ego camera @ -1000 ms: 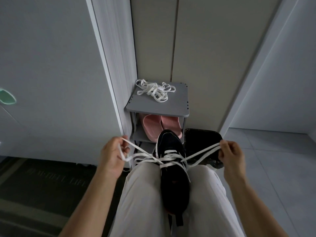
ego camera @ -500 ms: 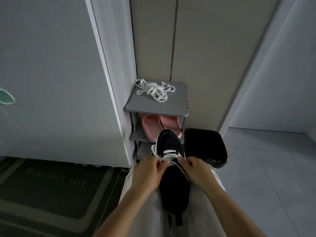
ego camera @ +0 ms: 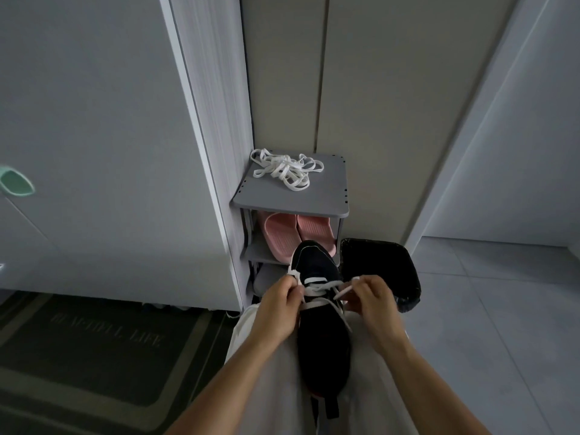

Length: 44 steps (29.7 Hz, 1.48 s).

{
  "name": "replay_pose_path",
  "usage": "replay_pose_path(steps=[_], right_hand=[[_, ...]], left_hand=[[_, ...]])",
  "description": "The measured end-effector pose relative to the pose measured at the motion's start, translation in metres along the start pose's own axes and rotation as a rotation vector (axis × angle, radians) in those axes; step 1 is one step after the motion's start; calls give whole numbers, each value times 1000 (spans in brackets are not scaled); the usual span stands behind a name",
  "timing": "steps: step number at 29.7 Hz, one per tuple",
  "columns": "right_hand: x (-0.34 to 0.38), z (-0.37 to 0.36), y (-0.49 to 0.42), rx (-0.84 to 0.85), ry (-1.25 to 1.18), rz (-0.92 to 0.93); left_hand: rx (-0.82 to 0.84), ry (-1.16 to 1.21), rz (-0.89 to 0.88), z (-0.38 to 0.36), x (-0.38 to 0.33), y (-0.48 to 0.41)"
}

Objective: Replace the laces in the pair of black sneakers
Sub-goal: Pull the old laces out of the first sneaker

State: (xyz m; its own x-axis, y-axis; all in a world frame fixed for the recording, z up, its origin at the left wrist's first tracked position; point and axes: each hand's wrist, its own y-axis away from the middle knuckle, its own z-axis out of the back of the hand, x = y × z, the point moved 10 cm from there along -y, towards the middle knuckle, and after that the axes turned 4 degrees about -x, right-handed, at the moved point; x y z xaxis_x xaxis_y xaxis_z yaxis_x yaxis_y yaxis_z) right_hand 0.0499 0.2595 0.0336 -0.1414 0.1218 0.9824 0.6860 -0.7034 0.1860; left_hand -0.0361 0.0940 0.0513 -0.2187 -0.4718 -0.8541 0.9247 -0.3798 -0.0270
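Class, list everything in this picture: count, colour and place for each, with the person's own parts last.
sneaker: one, black, on the person's lap.
lace: one, white, threaded in the sneaker.
shoe rack: one, grey, against the wall.
loose laces: one tangle, white, atop the shoe rack.
slippers: two, pink, on the rack's second shelf.
bin: one, black, floor right of rack.
doormat: one, dark, floor at left.
left hand: one, pinching the lace.
right hand: one, pinching the lace's end.

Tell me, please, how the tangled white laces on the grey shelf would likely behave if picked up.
The tangled white laces lie in limp loops, so they would probably flop and dangle. Being thin and flat, they are likely very light. Since the loops cross, they may lift off the grey shelf as one clump.
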Motion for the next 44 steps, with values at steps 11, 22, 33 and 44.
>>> replay_pose_path(steps=[11, 22, 33, 44], right_hand=[[49, 79, -43, -180, 105, 169], [18, -31, -6, 293, 815, 398], [12, -29, -5, 291, 614, 173], [17, -38, -7, 259, 622, 309]], left_hand=[[-272, 96, 176, 115, 14, -25], [155, -260, -234, -6, -5, -6], [109, -23, -10, -6, 6, -8], [-70, -65, -98, 6, -5, -8]])
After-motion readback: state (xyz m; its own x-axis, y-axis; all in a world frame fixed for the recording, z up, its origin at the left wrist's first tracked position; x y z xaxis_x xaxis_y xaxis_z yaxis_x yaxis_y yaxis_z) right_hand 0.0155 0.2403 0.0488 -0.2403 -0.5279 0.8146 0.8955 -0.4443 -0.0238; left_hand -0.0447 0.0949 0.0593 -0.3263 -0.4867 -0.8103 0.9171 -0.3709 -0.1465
